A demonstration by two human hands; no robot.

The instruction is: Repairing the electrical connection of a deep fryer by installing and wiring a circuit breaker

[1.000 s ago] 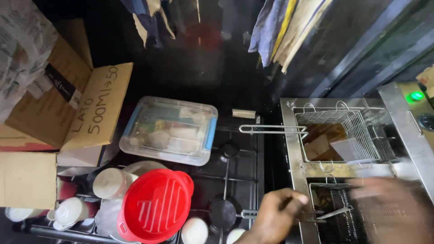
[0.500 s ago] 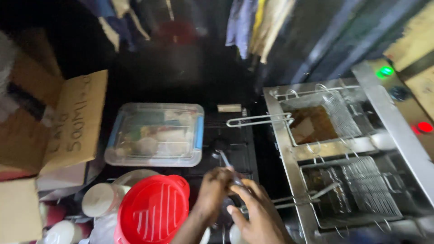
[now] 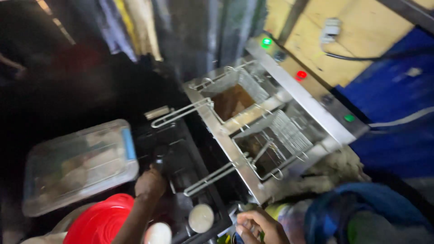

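My left hand [image 3: 149, 183] is closed in a fist on a small dark object [image 3: 159, 159] that rises from the black wire rack [image 3: 181, 156]. At the bottom edge my right hand [image 3: 258, 226] has its fingers curled beside something yellow-green; whether it holds anything is unclear. A steel double fryer [image 3: 316, 117] stands to the right. Its far wire basket [image 3: 253, 86] and near wire basket [image 3: 282, 135] both have long handles pointing towards the rack.
A clear plastic box [image 3: 77, 165] with a blue clip sits at the left, and a red round lid [image 3: 101, 223] is below it. Two white round lids [image 3: 201, 218] lie near my hands. Blue cloth [image 3: 357, 212] is at the lower right. Hanging clothes [image 3: 135, 27] are behind.
The view swung right and tilted. My hands were together over the rack; now the left stays on the dark object and the right has pulled back to the bottom edge.
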